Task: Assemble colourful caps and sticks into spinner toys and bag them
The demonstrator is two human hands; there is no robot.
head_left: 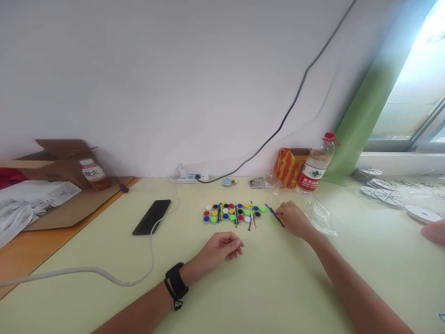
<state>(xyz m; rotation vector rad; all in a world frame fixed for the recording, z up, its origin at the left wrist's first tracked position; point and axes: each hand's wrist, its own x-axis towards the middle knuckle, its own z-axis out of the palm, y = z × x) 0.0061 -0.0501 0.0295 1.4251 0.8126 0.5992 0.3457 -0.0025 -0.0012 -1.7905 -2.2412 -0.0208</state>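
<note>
On the table, rows of small round discs (225, 216) in white, black, red, blue, yellow and green lie close together. Thin coloured plastic strips (251, 215) rest in small groups across them. My right hand (291, 218) is just right of the discs, its fingers bent down and pinched together beside a blue strip (274, 214) and a light green strip (271, 218). A bit of yellow shows at its fingertips, too small to name. Nearer to me, my left hand (223, 246) rests with loosely curled fingers, thumb over them, and nothing visible in it.
A black phone (152, 217) and a white cable (152, 246) lie at left. Behind stand a power strip (191, 177), a large water bottle (314, 164) and a striped bag (288, 168). Clear plastic film (323, 218) lies right of my right hand; patterned round discs (385, 195) are farther right.
</note>
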